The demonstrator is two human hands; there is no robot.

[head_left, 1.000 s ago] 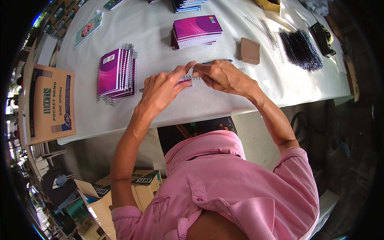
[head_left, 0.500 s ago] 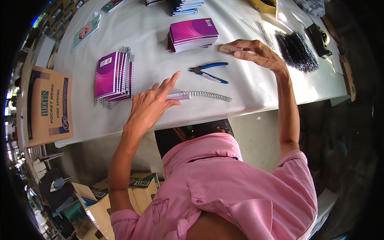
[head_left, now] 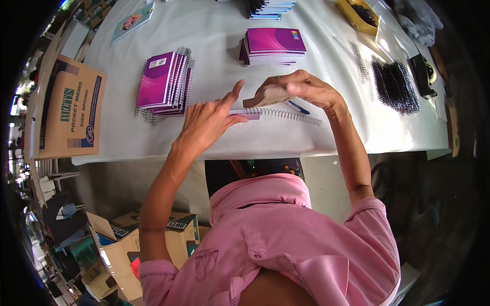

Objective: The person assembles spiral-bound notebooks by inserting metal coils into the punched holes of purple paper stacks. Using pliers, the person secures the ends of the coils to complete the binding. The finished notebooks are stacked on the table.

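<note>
My left hand [head_left: 204, 122] presses a small notebook [head_left: 250, 116] against the white table, index finger raised and thumb at its near side. A wire coil [head_left: 293, 116] runs along the notebook's edge and sticks out to the right. Above that edge is my right hand [head_left: 303, 89], closed around a flat, brownish piece [head_left: 252, 103] whose kind I cannot make out; its end is at the coil. Blue-handled pliers [head_left: 298, 107] lie mostly hidden under the right hand.
Coil-bound purple notebooks [head_left: 155, 81] are stacked at left; another purple stack [head_left: 275, 41] stands behind my hands. Black coils [head_left: 395, 84], loose silver coils [head_left: 361, 61], a tape dispenser [head_left: 422, 76] and a yellow container [head_left: 352, 18] are at right. A cardboard box [head_left: 71, 109] stands far left.
My right hand has come left and nearer with the brownish piece, from beside the rear stack to the coil, covering most of the pliers. My left hand still holds the notebook. The whole view has shifted.
</note>
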